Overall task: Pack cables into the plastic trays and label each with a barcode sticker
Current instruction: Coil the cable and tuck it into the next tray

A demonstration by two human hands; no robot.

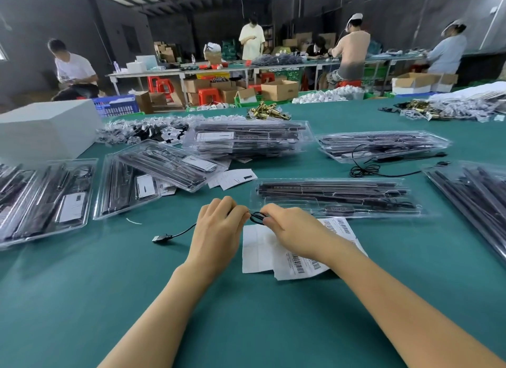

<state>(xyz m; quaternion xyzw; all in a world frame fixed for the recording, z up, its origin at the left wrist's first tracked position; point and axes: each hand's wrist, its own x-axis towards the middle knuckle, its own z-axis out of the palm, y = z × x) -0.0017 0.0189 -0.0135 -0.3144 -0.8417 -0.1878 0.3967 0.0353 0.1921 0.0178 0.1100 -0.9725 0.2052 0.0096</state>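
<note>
Both hands, left hand (216,230) and right hand (290,228), pinch the black cable (257,217) into a small coil (plug end trailing left on the table (82,299)), likely to fit the tray (331,196) just beyond.

Packing workshop, long green-topped table (356,137), stacked cardboard boxes (279,89), seated workers (74,69) at benches

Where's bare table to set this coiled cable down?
Bare cloth lies near you, below the USB plug and left of the sticker sheets, also between the gold parts and the right trays. Crowded: left trays, middle stack.
</note>
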